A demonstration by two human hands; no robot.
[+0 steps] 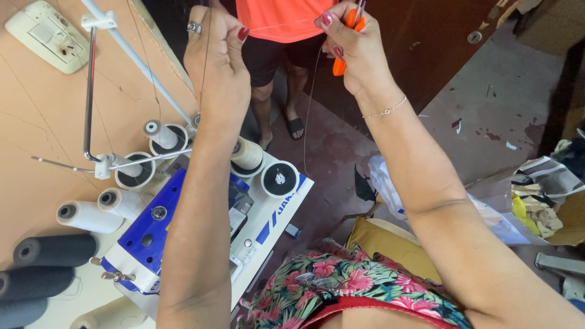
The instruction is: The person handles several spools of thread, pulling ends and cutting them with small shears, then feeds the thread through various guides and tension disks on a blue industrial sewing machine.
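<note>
Thread, thin and pale, runs taut between the two raised hands at the top of the view, from the pinched fingertips of the left hand across to the right hand. A second strand drops from the right hand straight down past the wrist toward the floor.

Below the hands stands a blue and white sewing machine on a pale desk. Cream thread cones sit upright on its stand behind the left forearm, which hides part of the machine. More white spools lie on their sides at the left, with dark grey spools below them. A metal thread guide rack rises over the cones. Beyond the hands another person in an orange top and sandals stands on the reddish floor. At the right lie a plastic bag and a heap of fabric scraps.

Left fingers are pressed closed, thumb against forefinger, nipping the thread end; a ring sits on one finger. Right fingers are curled tight around orange-handled snips, the thumb tip also pinching the thread against the tool's blades near the top edge.
</note>
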